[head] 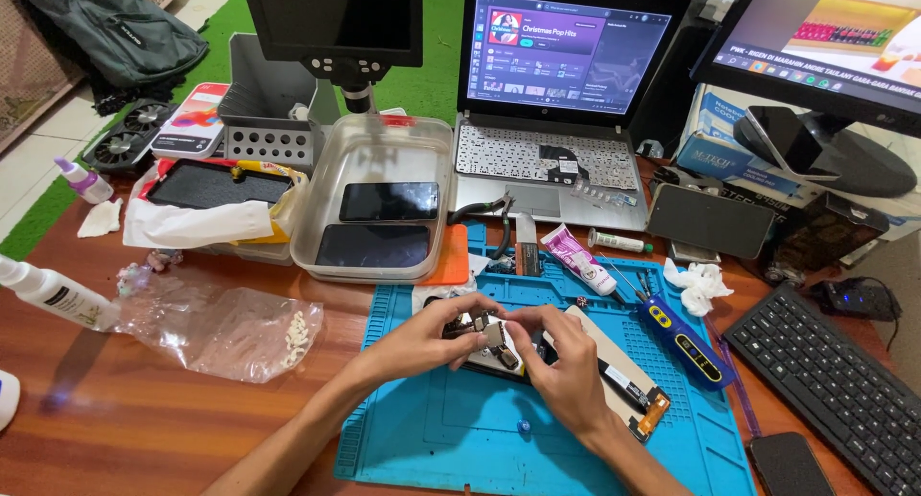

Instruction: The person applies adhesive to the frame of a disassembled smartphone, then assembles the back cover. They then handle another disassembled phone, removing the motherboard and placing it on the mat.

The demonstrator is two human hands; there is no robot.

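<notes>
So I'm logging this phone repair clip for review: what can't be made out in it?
Head view only:
- The part pinched between left hand and right hand: too small, fingers cover it.
- The opened phone on the blue mat: its middle is hidden by the hands.
- Monitor and black keyboard: cut by the frame edge.

Laptop (561,83), clear tub (376,200), black keyboard (837,386)

Bare blue silicone work mat (432,438) lies open near the hands; a blue pen-shaped tool (681,335) blocks the right, a clear plastic tray (384,136) the far side.
</notes>
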